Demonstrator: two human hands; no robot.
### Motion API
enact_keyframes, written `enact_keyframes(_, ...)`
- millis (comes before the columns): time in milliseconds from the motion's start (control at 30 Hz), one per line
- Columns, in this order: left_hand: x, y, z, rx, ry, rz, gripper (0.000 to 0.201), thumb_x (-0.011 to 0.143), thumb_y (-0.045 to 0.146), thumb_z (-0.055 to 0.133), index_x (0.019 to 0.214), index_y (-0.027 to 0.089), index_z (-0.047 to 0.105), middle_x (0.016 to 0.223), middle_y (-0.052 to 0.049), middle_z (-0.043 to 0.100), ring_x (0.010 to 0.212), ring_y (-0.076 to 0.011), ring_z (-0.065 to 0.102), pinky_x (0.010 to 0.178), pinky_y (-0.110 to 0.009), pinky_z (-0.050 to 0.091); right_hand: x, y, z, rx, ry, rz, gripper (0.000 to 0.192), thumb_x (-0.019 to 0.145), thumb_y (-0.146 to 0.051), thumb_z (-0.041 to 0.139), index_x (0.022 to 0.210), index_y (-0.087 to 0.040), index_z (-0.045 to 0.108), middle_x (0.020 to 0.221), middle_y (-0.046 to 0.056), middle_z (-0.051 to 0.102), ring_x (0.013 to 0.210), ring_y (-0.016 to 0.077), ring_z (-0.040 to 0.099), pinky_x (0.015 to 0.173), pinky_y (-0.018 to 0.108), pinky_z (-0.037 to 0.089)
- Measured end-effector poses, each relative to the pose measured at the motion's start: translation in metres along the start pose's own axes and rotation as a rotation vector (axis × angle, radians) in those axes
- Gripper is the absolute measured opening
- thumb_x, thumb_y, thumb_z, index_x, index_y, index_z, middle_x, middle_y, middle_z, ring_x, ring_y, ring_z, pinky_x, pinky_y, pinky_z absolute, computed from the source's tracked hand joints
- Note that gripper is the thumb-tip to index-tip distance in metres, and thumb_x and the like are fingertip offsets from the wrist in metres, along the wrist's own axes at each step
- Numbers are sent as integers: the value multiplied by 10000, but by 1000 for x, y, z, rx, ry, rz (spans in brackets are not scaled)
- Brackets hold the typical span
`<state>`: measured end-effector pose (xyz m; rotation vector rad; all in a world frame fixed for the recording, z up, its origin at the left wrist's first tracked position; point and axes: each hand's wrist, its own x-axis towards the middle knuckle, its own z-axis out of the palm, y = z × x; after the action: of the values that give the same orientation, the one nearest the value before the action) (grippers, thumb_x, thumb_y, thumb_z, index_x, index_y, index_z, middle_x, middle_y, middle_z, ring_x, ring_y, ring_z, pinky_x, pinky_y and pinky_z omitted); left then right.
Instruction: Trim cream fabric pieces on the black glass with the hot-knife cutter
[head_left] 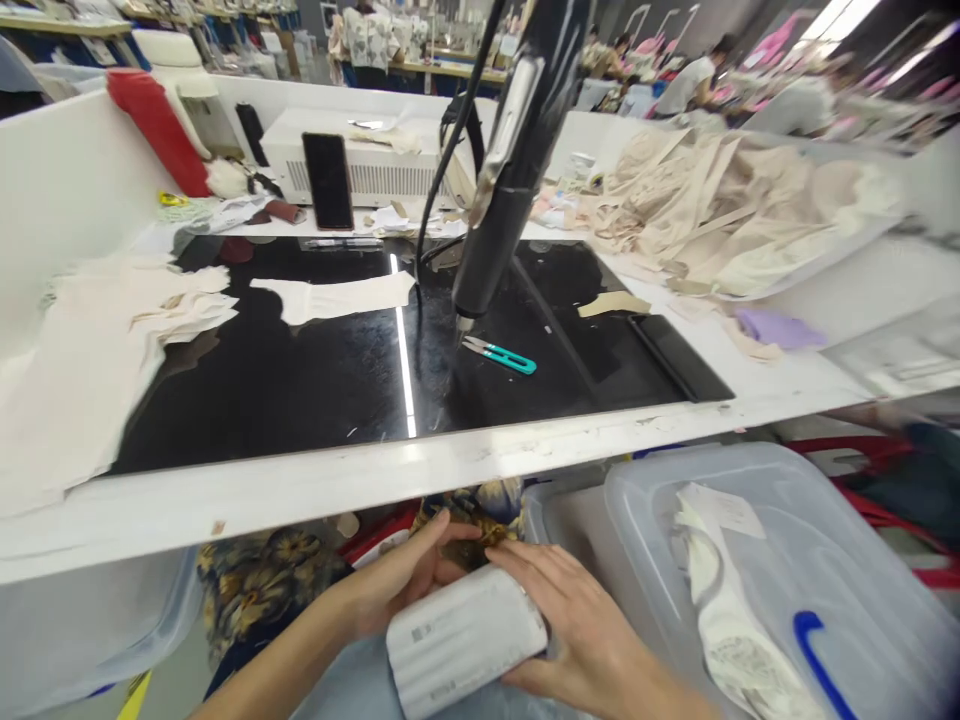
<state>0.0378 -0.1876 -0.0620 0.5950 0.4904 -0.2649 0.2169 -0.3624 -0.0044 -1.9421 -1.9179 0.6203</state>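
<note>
A white ribbed block that looks like a power bank (466,640), with small printed marks, is low in the middle of the view, below the table edge. My right hand (574,615) wraps around its right end, fingers over the far top edge and thumb low on the near side. My left hand (412,572) is at its far left edge, thumb and forefinger apart; the block hides part of the palm, and I cannot tell whether it bears any weight. Above on the black table panel (315,390) lie turquoise thread snips (501,355), under the tip of a black upright tool (491,235).
White fabric pieces (67,350) are stacked at the left, with one strip (337,298) on the panel. A phone (328,182) leans against a white box (382,165). Beige garments (742,200) fill the back right. A translucent bin (817,520) stands at lower right.
</note>
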Motion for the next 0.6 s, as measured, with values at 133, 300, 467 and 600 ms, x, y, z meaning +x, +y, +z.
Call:
enact_keyframes(133,1,9,6,-67,-7,-26,849,892,802,590,1480,199,484,1108,-106,716,966,-246,694,736,-272,487,-34,9,-2,-157,234,36,686,809,-492,826,1363,-183,565,1317,161,705,1189,310,704,1024,420,574)
enact_keyframes(300,9,15,8,45,25,-82,900,840,841,596,1520,279,418,1460,-129,574,1294,-358,579,752,-351,573,-97,47,-16,-233,517,422,660,809,-419,793,1377,-224,517,1366,142,667,1259,331,657,1034,446,566)
enact_keyframes(467,17,3,-13,110,135,-135,920,747,864,649,1453,294,500,1421,-124,608,1222,-381,597,678,-370,570,-140,96,-42,-114,856,1001,713,743,-635,736,1296,-216,574,1324,142,669,1182,363,652,974,509,551)
enact_keyframes(600,15,-7,-34,105,157,-132,862,684,884,676,1369,369,587,1385,-70,644,1238,-391,588,839,-495,569,-154,133,-56,-123,925,1179,796,744,-735,695,1259,-134,607,1226,221,702,1122,413,665,963,569,530)
